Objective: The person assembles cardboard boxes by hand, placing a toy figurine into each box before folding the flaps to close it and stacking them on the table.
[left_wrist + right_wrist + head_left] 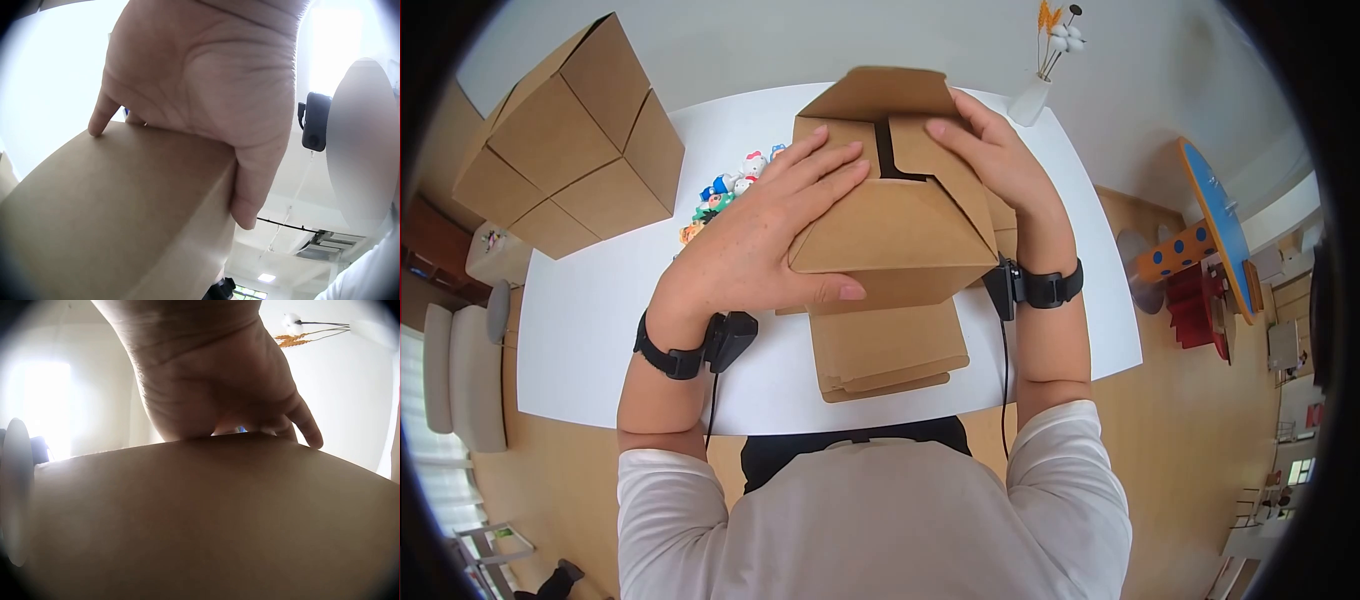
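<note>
A brown cardboard box (890, 230) stands in front of me on the table, its far flap (875, 92) sticking up and a dark gap showing between the inner flaps. My left hand (765, 225) holds the box at its left side, fingers spread over the top and thumb on the near face. In the left wrist view that thumb and the fingers of the left hand (200, 75) lie on different faces of the box (119, 206). My right hand (995, 150) grips the far right corner, thumb on the top flap; its other fingers are partly hidden behind.
Flat cardboard sheets (890, 355) lie stacked on the white table (1090, 320) below the box. Several small figurines (718, 200) sit beyond my left hand. Stacked closed boxes (580, 150) stand at the back left, and a white vase (1029, 102) with dried stems at the back right.
</note>
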Demonstrator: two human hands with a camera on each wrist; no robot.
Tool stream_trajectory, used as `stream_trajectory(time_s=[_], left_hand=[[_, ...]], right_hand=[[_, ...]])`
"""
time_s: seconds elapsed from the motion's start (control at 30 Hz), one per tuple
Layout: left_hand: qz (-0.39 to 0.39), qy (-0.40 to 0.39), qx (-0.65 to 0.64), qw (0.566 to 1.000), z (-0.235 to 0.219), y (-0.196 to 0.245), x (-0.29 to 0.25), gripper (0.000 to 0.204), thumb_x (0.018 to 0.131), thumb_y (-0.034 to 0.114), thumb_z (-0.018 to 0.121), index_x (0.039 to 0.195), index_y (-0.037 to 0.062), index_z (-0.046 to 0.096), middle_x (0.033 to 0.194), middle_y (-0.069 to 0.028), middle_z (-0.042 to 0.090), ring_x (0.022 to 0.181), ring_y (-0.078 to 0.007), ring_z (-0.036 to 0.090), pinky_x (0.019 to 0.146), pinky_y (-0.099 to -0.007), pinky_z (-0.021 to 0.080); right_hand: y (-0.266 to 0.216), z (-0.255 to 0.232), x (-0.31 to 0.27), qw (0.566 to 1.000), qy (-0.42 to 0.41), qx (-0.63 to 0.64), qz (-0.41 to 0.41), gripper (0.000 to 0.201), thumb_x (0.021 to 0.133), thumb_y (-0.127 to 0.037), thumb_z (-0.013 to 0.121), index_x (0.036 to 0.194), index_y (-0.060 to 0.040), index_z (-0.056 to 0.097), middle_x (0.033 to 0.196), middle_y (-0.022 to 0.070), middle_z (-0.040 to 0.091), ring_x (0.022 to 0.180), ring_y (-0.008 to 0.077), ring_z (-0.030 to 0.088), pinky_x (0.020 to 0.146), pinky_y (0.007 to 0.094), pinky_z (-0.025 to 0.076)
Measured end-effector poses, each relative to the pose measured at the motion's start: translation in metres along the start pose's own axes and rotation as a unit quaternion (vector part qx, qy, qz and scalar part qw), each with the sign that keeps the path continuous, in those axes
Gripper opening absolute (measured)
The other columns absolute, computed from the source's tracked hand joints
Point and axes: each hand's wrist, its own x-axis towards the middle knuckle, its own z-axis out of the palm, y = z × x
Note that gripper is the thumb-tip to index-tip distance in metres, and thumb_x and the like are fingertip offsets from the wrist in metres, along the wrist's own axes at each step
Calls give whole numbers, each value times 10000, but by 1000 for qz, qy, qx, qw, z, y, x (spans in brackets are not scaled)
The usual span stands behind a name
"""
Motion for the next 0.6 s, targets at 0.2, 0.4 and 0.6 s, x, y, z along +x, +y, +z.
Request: stream_trajectory(time_s=[0.2, 0.4, 0.6], left_hand=[[0, 2, 8, 1000, 1, -1, 0, 968, 686, 416, 829, 1489, 51, 430, 1556, -176, 373, 1472, -441, 232, 1179, -506, 231], [0, 5, 8, 1000, 2, 0, 0, 989, 683, 423, 833, 1498, 54, 413, 1579, -180, 332, 1479, -436, 220, 1183, -501, 224], [-6, 32, -21, 999, 5, 4, 1, 1101, 656, 418, 858, 1546, 63, 314, 1615, -206, 234, 1492, -418, 198, 1194, -474, 207]], right_hand=[[4, 2, 5, 998, 15, 36, 49, 420, 990, -182, 558, 1361, 15, 539, 1243, 81, 647, 1134, 148, 585, 982, 288, 453], [5, -3, 3, 998, -13, 41, 43, 398, 992, -180, 561, 1339, 15, 556, 1223, 67, 652, 1118, 133, 584, 974, 279, 456], [9, -10, 4, 998, -42, 24, 29, 375, 988, -167, 565, 1324, -2, 581, 1211, 65, 659, 1119, 137, 586, 977, 285, 460]])
